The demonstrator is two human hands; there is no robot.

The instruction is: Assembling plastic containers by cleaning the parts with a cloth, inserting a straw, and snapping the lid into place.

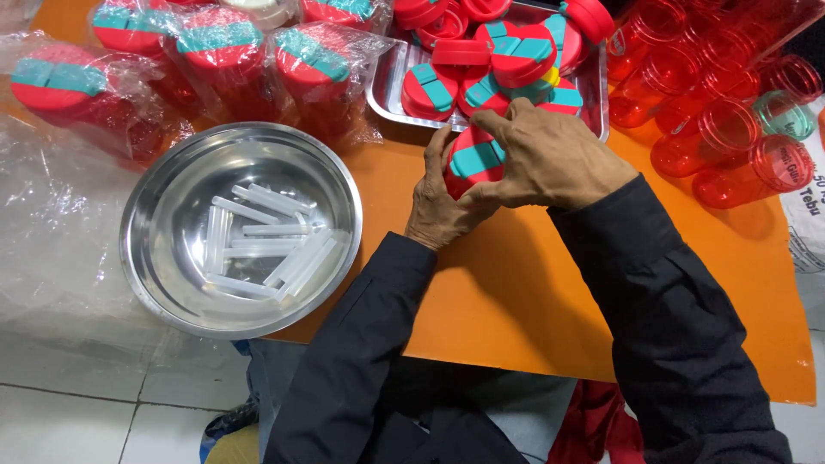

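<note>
Table: one orange board (516, 283).
Bowl: one round steel bowl (241, 228), roughly ten clear plastic strips (266, 245) inside.
Tray: one steel tray (391, 94), several lids heaped.
Hands: left hand (438, 202) and right hand (550, 155) both closed around one round red lid with teal flap (473, 161), just before the tray.

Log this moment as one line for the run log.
left hand: grips red lid | right hand: on lid's teal flap | behind: tray of lids | left: steel bowl with clear sticks
</note>
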